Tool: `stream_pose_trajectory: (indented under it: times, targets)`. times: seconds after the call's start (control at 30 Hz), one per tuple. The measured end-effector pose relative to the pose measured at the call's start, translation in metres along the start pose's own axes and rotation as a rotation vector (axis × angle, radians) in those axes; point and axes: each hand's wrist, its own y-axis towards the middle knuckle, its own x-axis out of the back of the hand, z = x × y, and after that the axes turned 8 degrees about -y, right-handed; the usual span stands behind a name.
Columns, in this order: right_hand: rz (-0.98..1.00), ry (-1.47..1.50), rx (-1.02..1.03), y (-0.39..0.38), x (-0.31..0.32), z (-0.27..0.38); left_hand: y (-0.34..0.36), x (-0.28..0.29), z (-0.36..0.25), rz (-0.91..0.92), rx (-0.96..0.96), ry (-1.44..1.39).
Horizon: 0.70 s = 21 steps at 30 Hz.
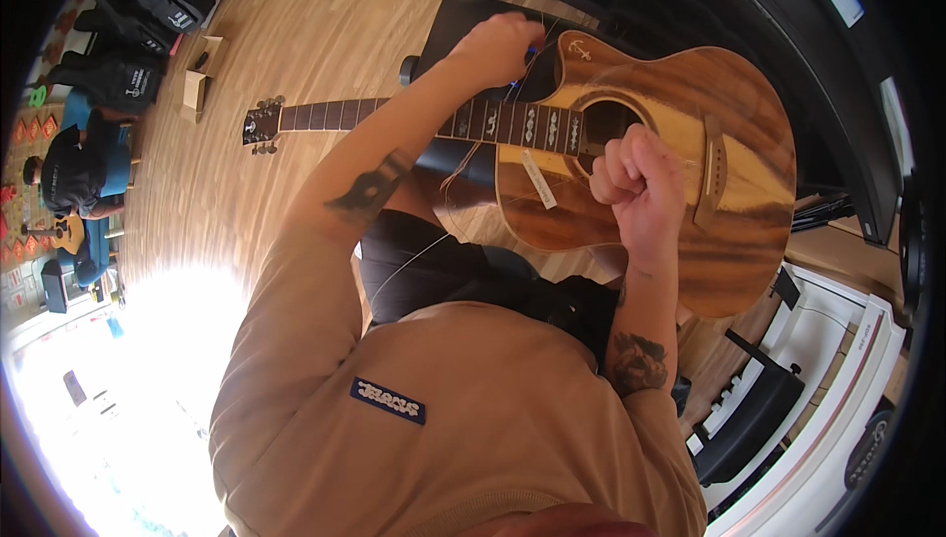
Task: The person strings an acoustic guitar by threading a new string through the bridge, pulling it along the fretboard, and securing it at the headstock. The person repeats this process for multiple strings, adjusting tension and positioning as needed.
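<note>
An acoustic guitar (744,94) with a striped brown and yellow top lies across my lap, its headstock (262,126) to the left. My left hand (500,47) reaches over the neck (330,115), its fingers curled beside a small blue item (533,49); what it holds is hidden. Closed with bent fingers, my right hand (642,170) is over the guitar top between the soundhole (608,123) and the bridge (711,167). I cannot make out anything in it. Thin loose strings (459,174) hang below the neck. A pale printed strip (539,180) lies on the guitar top.
Behind the neck is a black padded surface (455,20). A white cabinet-like piece (838,340) with a black part stands at the right. On the wooden floor sits an open cardboard box (200,79). At far left, a person (71,167) sits near an acoustic guitar and black guitar bags (118,79).
</note>
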Motion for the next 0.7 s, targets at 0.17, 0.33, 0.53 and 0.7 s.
stream_pose_trajectory:
  times: [0.17,0.33,0.53,0.7]
  targets:
    - [0.111,0.194,0.079,-0.001,0.005,0.004,-0.100,0.077,-0.078,0.023,0.295,-1.053]
    - [0.235,0.144,0.142,-0.004,-0.024,0.010,-0.185,0.101,-0.131,0.137,0.464,-1.407]
    - [0.154,0.087,0.134,-0.001,-0.048,-0.009,-0.233,0.096,-0.132,0.021,0.182,-1.292]
    - [0.073,-0.222,-0.088,-0.029,-0.097,-0.031,-0.227,0.122,-0.145,0.127,0.282,-1.251]
